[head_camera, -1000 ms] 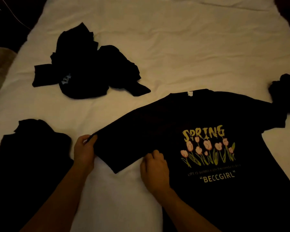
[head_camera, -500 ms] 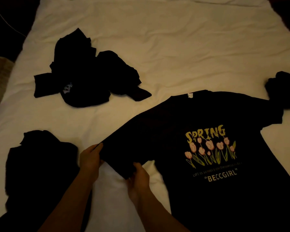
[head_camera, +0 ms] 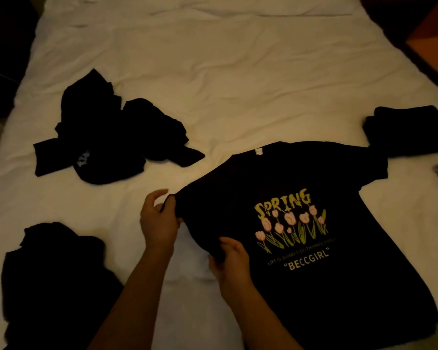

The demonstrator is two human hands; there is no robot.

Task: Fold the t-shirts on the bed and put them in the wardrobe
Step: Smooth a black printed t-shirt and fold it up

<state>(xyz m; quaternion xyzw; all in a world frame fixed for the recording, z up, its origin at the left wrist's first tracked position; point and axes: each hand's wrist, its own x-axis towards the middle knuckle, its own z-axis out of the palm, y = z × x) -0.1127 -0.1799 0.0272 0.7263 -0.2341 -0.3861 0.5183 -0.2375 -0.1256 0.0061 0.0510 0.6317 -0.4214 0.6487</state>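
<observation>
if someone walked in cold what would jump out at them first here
The printed black t-shirt, spread face up on the white bed at lower right, with its yellow SPRING lettering and pink tulips. Next, the left hand and right hand gripping its sleeve. After that, the crumpled black pile at upper left and the black heap at lower left.

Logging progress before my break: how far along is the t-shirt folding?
Done: one folded black garment sits at the bed's right edge. In hand: left hand and right hand grip the left sleeve of the SPRING t-shirt. Left: two crumpled black piles; no wardrobe visible.
</observation>
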